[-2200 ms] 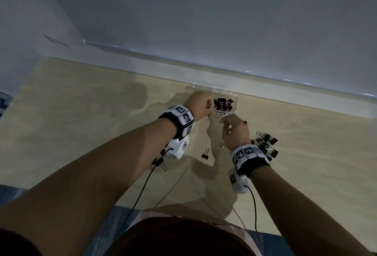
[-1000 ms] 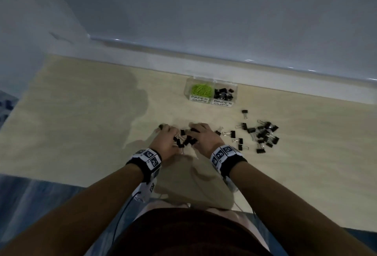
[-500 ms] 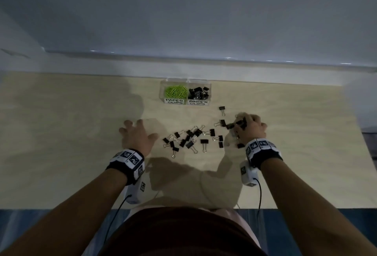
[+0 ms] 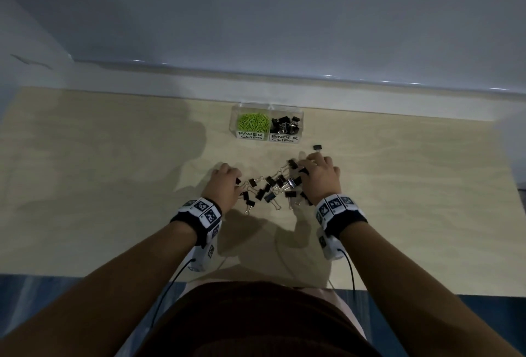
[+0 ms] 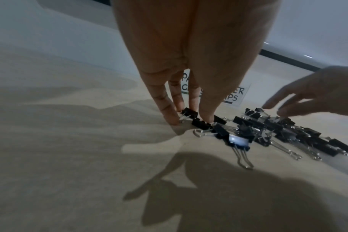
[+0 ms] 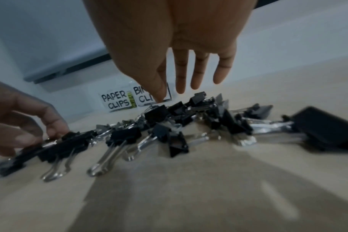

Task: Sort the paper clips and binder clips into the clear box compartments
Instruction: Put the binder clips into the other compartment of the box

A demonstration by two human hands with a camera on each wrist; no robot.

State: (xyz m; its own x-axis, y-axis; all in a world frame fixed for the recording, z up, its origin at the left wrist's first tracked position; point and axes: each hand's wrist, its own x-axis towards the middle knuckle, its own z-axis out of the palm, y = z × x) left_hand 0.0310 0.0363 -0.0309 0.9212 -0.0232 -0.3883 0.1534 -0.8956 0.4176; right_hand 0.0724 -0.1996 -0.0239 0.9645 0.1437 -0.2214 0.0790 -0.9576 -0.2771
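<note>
Black metal binder clips (image 4: 273, 187) with silver wire handles lie in a loose heap at the centre of the head view, on the pale wooden worktop (image 4: 99, 186). Both hands flank the heap. The left hand (image 4: 225, 186) sits at its left edge with straight fingers pointing down, the fingertips (image 5: 169, 116) touching the worktop and the nearest clips. The right hand (image 4: 320, 179) hovers over the right edge, fingers extended and slightly spread, gripping nothing as far as the wrist view shows. One stray black binder clip (image 4: 317, 147) lies apart, above and just right of the heap.

Above the heap, near the back edge of the worktop, stands the clear plastic two-compartment box (image 4: 301, 120). Its left compartment, labelled PAPER CLIPS, holds green paper clips (image 4: 253, 122); its right one, labelled BINDER CLIPS, already holds a pile of black binder clips. No paper clips show on the worktop.

Judging from this, the hands are raking the heap together for a scoop. The risks look plain: wire handles can tangle, so a lifted bunch may drag extra clips and shed them on the way. The right compartment looks fairly full, and a big handful could spill over the divider into the green clips. The stray clip is easy to miss.
</note>
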